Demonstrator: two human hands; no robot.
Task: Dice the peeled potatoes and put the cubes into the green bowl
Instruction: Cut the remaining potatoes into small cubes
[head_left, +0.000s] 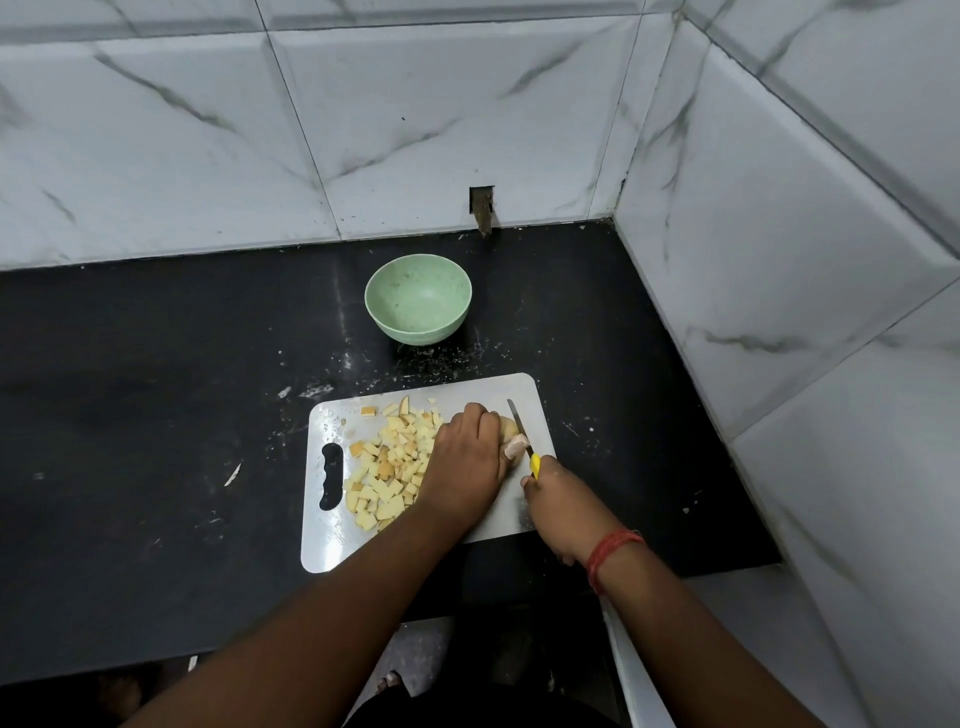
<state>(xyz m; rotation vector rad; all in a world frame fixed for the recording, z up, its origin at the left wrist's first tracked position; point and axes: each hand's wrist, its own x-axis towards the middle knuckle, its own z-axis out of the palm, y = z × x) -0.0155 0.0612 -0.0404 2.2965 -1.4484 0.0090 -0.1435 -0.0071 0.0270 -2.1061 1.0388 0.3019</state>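
Observation:
A white cutting board (332, 540) lies on the black counter. A heap of pale yellow potato cubes (387, 467) covers its left half. My left hand (467, 462) grips a peeled potato (509, 428) near the board's right side, fingers curled over it and hiding most of it. My right hand (556, 499) holds a knife with a yellow handle (534, 466); its blade (517, 414) stands just right of the potato, pointing away from me. The green bowl (418, 299) sits empty beyond the board.
Marble-tiled walls close in behind and on the right, forming a corner. A small dark hole (481, 208) breaks the back wall above the counter (156, 415). Crumbs and peel bits speckle the counter around the board. The counter's front edge runs below the board.

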